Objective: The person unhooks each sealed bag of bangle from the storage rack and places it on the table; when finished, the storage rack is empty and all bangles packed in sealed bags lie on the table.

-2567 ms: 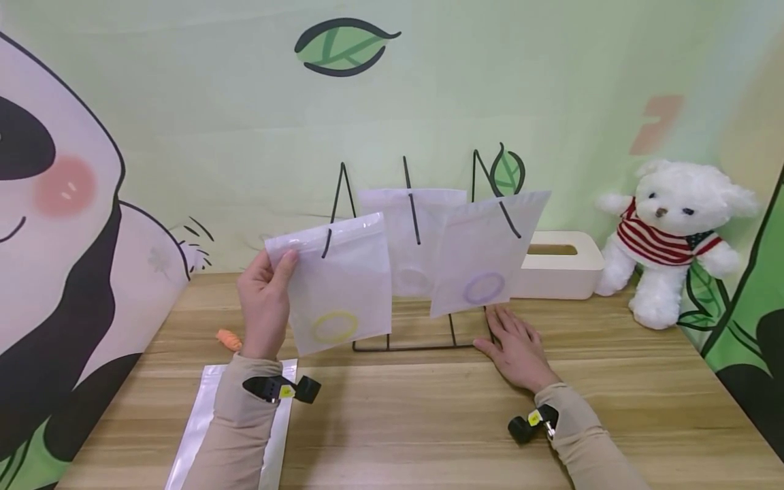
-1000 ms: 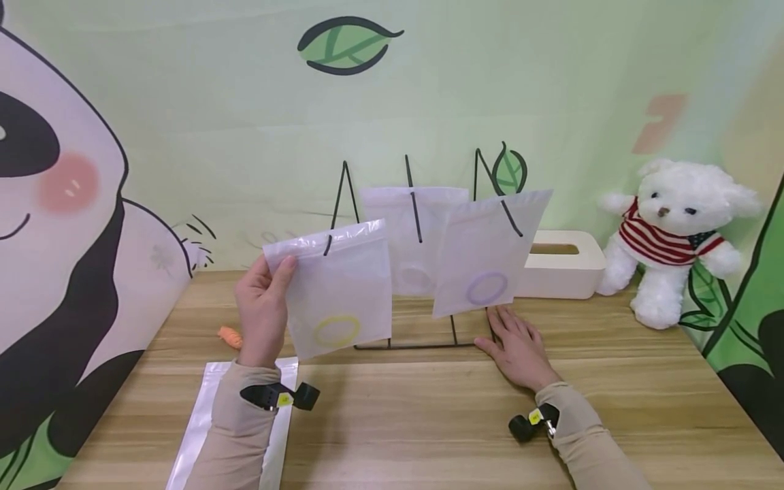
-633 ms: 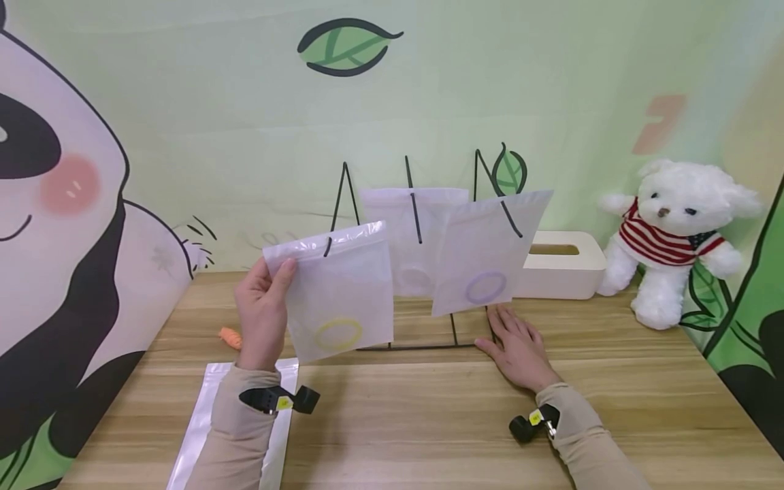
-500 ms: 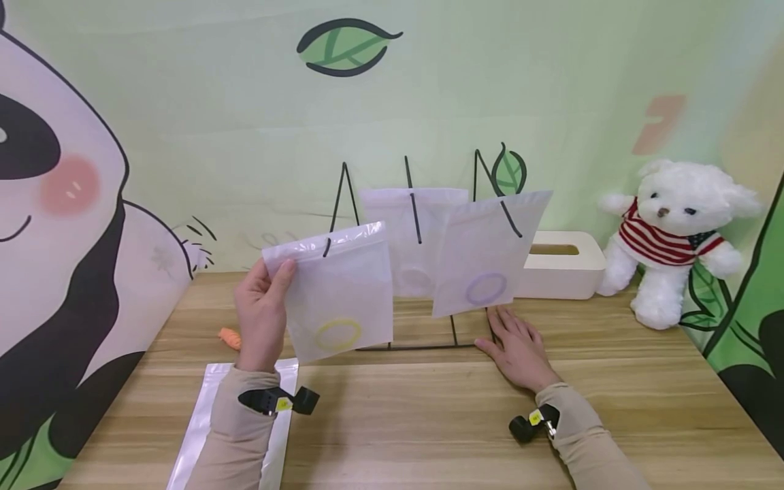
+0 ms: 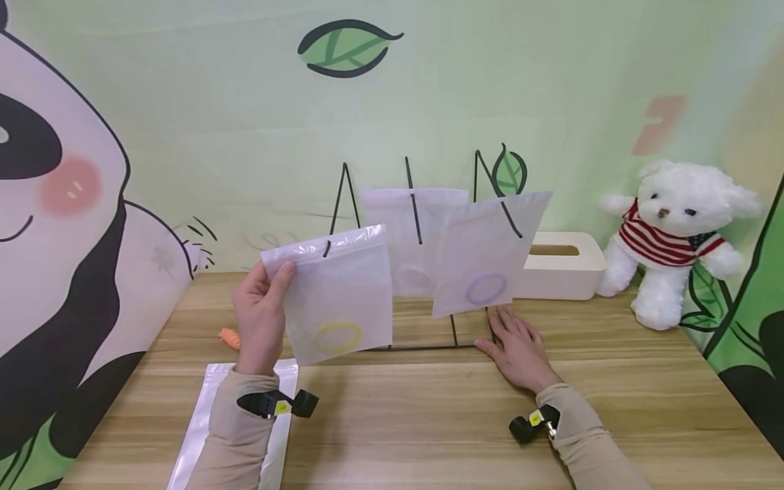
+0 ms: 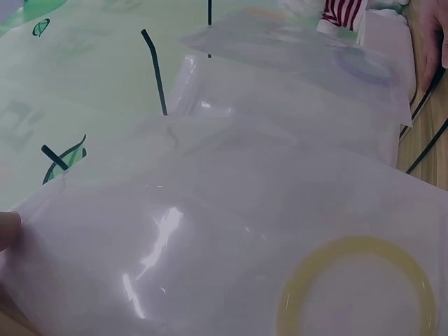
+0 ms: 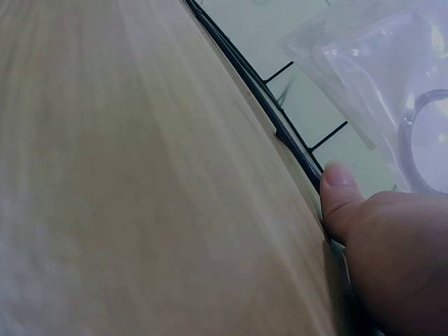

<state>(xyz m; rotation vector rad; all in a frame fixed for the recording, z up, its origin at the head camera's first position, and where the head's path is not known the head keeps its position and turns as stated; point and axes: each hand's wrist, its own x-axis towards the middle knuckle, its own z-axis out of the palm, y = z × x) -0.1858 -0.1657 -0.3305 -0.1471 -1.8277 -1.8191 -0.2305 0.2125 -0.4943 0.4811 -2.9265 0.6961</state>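
My left hand (image 5: 260,320) pinches the upper left corner of a translucent zip bag (image 5: 343,292) between thumb and fingers. A yellow ring (image 5: 339,336) shows at the bottom of this bag. A short prong tip of the black wire rack (image 5: 422,348) pokes out through the bag near its top edge. Two more zip bags hang on the rack: a middle one (image 5: 392,224), and a right one (image 5: 478,245) with a purple ring (image 5: 486,289). My right hand (image 5: 520,347) rests, fingers extended, on the rack's base at its right corner, its thumb (image 7: 339,192) against the wire.
Under my left forearm lies a silvery-white pouch (image 5: 199,422) on the wooden table (image 5: 416,422). A small orange object (image 5: 230,338) sits left of my left wrist. Behind the right bag stand a white tissue box (image 5: 563,275) and a white teddy bear (image 5: 667,231).
My left hand has drawn the yellow-ring bag slightly down and outward along its prong, so less of the prong sticks out in front. My right hand has stayed on the base.
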